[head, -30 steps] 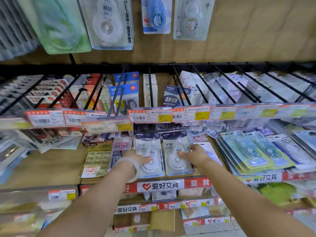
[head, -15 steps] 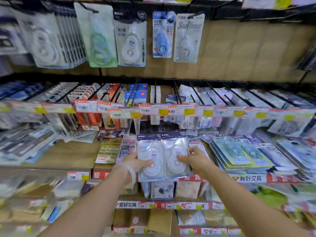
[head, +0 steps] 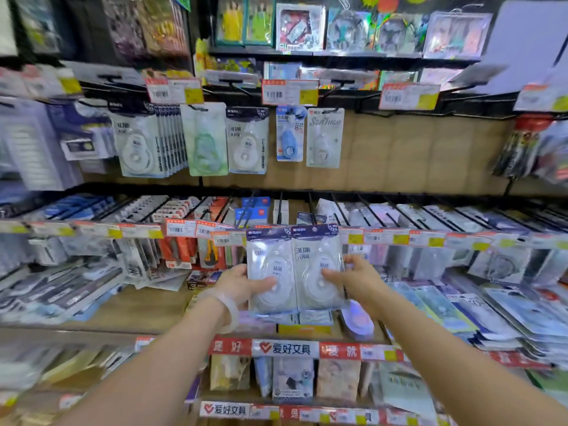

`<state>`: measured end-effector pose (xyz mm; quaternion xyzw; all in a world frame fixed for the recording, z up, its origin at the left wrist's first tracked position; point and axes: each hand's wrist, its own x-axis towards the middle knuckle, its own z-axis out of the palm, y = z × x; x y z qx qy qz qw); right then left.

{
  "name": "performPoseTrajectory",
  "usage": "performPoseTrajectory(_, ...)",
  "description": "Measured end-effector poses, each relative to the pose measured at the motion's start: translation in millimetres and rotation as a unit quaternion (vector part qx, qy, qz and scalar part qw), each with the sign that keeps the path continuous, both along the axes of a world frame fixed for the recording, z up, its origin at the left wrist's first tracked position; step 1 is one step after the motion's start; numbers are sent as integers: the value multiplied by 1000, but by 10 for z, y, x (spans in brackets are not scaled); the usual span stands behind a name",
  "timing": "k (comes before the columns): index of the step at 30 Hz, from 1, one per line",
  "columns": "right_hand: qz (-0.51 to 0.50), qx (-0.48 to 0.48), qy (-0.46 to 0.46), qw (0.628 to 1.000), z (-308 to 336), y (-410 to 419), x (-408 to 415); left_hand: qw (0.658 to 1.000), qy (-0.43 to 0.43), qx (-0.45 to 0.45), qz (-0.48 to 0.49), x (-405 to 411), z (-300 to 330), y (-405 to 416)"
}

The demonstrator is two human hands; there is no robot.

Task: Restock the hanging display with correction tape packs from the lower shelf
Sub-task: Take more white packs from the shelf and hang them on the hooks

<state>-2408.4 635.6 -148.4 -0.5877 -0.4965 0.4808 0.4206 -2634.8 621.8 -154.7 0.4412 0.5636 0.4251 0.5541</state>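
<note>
Correction tape packs (head: 296,270): two flat, glossy clear-plastic blisters with navy card headers, held side by side. Left hand (head: 238,285) grasps one, right hand (head: 356,279) the other, thumbs across rounded dispensers.

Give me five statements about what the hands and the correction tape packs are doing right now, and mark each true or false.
1. The left hand grips the left pack. True.
2. The right hand hangs idle, touching nothing. False: it holds the right pack, thumb on its front.
3. The two packs are held side by side, upright, fronts to the camera. True.
4. The packs already hang on a hook of the upper display. False: they are in the hands, below the hanging row.
5. A pale bracelet sits on the right wrist. False: it is on the left wrist.
</note>
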Motion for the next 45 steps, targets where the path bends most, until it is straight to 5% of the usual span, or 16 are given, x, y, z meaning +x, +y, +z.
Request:
performPoseTrajectory(22, 40, 157, -10, 987, 1165, 777, -697, 982, -86, 150, 77, -547, 958, 617)
performPoseTrajectory(45, 83, 234, 32, 968, 1491, 1386, -1423, 964, -39, 213, 155, -1164, 1392, 1037)
